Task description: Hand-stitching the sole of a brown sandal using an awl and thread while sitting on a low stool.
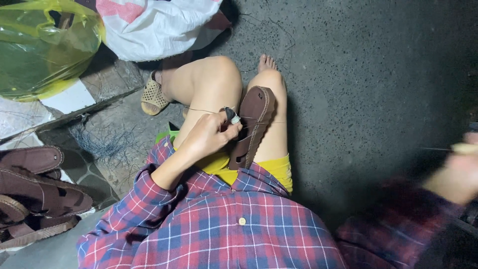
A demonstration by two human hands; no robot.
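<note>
Closest to the camera is the plaid shirt (224,224), then the left hand (206,135), curled nearly closed, fingertips pinched on a small dark tool with a pale tip (232,117). I can't make out exactly what the tool is. It sits right against the edge of the brown sandal (253,124), which lies lengthwise between the knees, sole side up, wedged against the right leg over the yellow shorts (279,167).

The right hand (460,172) is way out at the right edge of the view, blurred. It looks closed around something thin and pale, probably a needle or awl handle, but honestly can't tell for sure. A fine thread (269,122) runs across the sandal.

My take on doing this stitch well: keep the sandal clamped by the legs so it doesn't twist, keep the left pinch right at the seam, and pull the thread straight out level with the sole, not upward, so it seats evenly along the rim.

Further off: a stack of brown sandals (35,192) at the left, a tan sandal (153,94) on a foot, loose thread scraps (102,142) on the concrete floor (373,74), a yellow plastic bag (40,45) and a white bag (154,25) at the top.
</note>
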